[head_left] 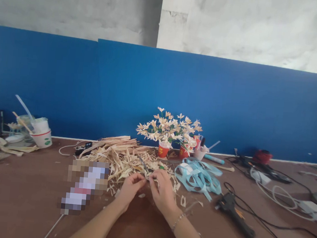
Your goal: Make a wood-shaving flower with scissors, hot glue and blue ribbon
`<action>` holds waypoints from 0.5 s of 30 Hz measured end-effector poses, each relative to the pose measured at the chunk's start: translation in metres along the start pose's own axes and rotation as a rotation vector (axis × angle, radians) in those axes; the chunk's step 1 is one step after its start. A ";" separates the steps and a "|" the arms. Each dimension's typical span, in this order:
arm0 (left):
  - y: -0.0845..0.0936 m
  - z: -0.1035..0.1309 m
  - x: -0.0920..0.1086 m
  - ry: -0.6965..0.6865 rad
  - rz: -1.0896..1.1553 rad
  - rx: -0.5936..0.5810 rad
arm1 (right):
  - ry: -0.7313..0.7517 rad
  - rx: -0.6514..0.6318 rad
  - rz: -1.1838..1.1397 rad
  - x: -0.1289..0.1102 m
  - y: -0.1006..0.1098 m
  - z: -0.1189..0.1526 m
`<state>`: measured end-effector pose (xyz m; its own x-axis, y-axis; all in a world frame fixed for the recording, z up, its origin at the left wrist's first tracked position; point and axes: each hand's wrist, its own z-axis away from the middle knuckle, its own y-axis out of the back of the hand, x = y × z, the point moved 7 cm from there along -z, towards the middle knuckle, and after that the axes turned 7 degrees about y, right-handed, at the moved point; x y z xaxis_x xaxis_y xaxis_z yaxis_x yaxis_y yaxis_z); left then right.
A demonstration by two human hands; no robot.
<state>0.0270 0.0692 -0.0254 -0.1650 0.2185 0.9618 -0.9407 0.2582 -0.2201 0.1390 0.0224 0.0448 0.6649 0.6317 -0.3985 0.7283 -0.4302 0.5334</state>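
Small piece [148, 179], too fine to identify, sits at the fingertips of the two hands, low in the middle of the view over the tabletop [126, 229]. The left hand [131, 189] pinches it with thumb and forefinger from about 8 o'clock, and the right hand [163, 191] closes its fingertips on it from about 2 o'clock. Neither hand is clearly nearer; which way the long axis runs cannot be told. Out at 4 o'clock from the fingers rests a black glue gun [235, 216], its cord trailing past it; toward 8 o'clock lies an object blurred out [84, 188]. Just beyond the fingertips a slim grey blade [143, 164] points to 11 o'clock, and whether the right hand also grips it cannot be seen. Pale dried strips [124, 155] heap up from 10 to 12 o'clock, while light-blue ribbon [198, 176] loops at 2 o'clock. Farther off, near 1 o'clock, two red cups [163, 151] carry cream flowers [165, 125], with a white cup [44, 140] at 10 o'clock, and behind them stands a blue panel [116, 89].
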 end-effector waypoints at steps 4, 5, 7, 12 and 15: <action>-0.001 -0.001 0.000 -0.017 -0.054 -0.014 | -0.003 -0.008 0.014 0.002 -0.001 0.001; -0.001 -0.001 0.000 -0.021 -0.060 -0.014 | -0.003 -0.009 0.020 0.002 -0.001 0.001; -0.002 -0.002 0.000 -0.029 -0.064 -0.017 | -0.005 -0.012 0.032 0.002 -0.002 0.001; -0.004 -0.001 0.001 -0.039 -0.070 -0.043 | 0.001 -0.017 0.043 0.001 -0.001 0.000; -0.005 -0.001 -0.001 -0.031 -0.063 -0.058 | -0.001 -0.018 0.037 0.001 -0.001 0.000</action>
<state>0.0318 0.0689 -0.0256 -0.1158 0.1710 0.9784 -0.9308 0.3251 -0.1669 0.1386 0.0231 0.0437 0.6916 0.6150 -0.3788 0.7001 -0.4417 0.5610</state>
